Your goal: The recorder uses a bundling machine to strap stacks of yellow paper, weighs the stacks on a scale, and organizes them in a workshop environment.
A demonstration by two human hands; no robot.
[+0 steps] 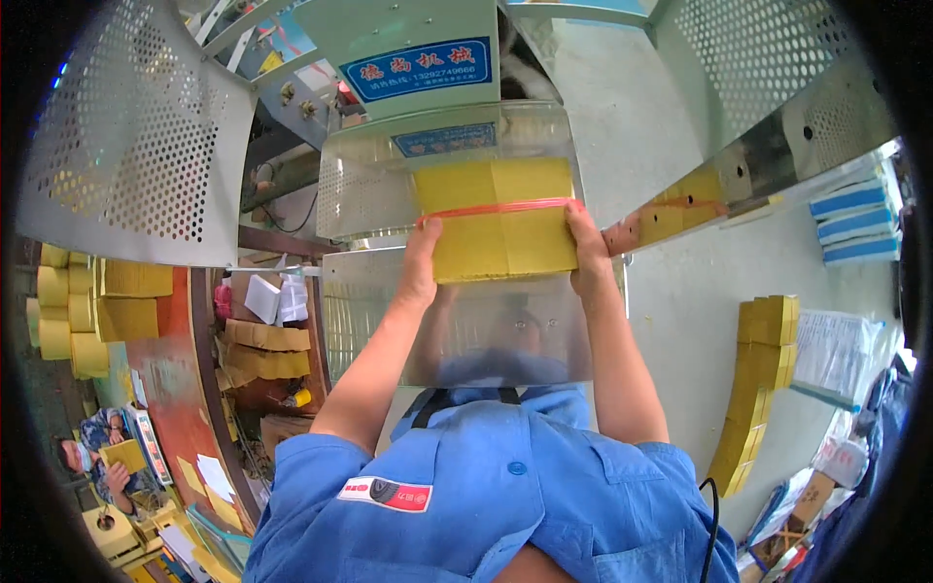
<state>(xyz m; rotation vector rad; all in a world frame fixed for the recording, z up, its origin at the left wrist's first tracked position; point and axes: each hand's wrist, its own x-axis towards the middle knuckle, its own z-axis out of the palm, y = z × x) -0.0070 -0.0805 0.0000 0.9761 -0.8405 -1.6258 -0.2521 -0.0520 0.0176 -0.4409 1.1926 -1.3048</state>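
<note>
Both my hands grip a yellow block-like bundle, apparently stacked paper, by its two ends. A red band runs across it from side to side. My left hand is closed on the left end, and my right hand on the right end. The bundle is over a shiny metal tray that slopes in front of my body. Behind it stands a polished metal plate. Whether the yellow beyond the band is the bundle or its reflection in this plate, I cannot tell.
A grey-green machine housing rises ahead, with perforated metal guards on both sides. More yellow bundles line the floor at right. At left is a red-brown table; beyond it a co-worker holds a yellow block.
</note>
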